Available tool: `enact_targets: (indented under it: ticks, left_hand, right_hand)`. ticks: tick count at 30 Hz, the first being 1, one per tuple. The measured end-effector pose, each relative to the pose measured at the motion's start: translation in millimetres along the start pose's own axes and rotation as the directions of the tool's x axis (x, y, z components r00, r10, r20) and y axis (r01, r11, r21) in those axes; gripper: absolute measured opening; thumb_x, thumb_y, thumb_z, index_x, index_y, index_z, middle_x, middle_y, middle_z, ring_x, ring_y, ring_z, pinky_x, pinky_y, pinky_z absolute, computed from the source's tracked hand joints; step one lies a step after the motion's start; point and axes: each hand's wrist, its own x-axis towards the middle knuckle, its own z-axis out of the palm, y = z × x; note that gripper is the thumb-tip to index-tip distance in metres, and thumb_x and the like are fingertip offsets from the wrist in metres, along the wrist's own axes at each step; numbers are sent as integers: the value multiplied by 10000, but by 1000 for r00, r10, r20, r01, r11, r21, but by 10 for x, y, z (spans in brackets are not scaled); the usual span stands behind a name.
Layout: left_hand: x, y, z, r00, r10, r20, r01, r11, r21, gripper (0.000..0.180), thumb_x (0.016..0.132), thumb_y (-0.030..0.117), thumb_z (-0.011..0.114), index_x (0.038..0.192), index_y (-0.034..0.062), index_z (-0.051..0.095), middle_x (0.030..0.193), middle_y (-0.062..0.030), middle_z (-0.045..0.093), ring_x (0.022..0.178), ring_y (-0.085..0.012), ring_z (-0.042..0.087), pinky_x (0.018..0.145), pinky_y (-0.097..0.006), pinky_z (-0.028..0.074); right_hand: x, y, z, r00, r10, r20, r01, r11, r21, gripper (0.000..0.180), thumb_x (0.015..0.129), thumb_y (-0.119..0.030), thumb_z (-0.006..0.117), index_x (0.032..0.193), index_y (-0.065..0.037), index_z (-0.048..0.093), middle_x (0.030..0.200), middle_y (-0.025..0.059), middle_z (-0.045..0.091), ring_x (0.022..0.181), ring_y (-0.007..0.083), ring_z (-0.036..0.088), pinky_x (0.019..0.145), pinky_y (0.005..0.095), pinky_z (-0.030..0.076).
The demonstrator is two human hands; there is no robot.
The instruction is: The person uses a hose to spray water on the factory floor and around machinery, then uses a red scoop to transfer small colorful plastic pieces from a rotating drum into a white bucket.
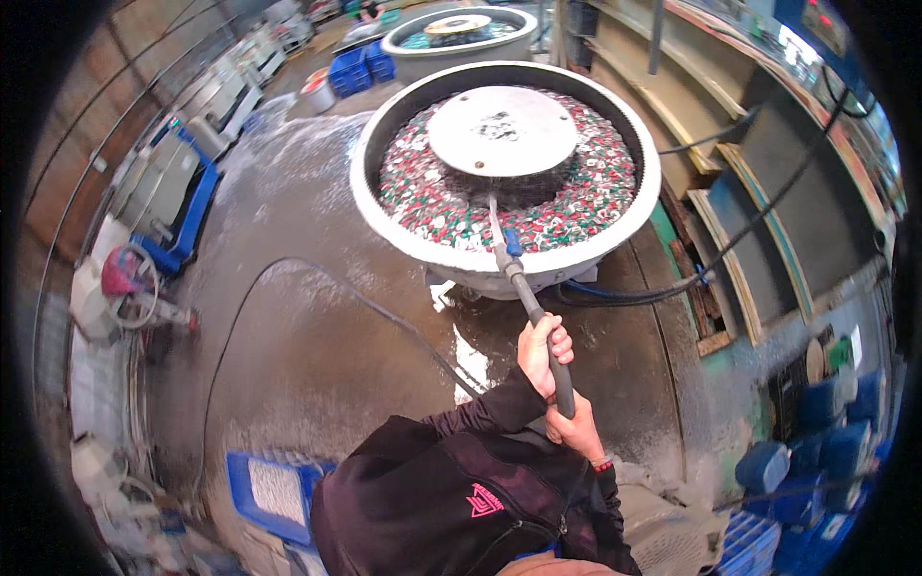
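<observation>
The spray wand [531, 309] ran on a long axis from your hands up toward eleven o'clock, its tip over the near rim of the round tub [384, 216] of red, green and white pieces. Your left hand [543, 353] was clamped around its shaft, forward and nearer the tub; your right hand [576, 430] was closed on the grip behind, at five o'clock.

Wet concrete floor [307, 355] carries a round tub [423, 245], a hose [288, 274] and blue crates [274, 490].
</observation>
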Motion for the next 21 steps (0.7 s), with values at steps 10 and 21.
enact_targets:
  ticks: [10,21]
  left_hand:
    - [195,-1364,731,967,248,-57,-249,969,-10,170,842,87,559,886,135,402,576,34,362,422,-51,338,364,-202,285]
    - [948,-2432,1432,996,88,9,-88,995,43,199,830,67,569,883,141,392,590,36,374,440,-47,350,377,-192,291]
  right_hand:
    - [-211,-376,-1601,980,-86,177,124,968,-218,112,778,18,508,713,-46,443,523,-4,449,424,67,418,387,228,326]
    - [-243,-709,-3013,994,-45,97,50,997,-53,96,755,26,567,741,-16,482,588,43,537,475,97,508,441,245,421]
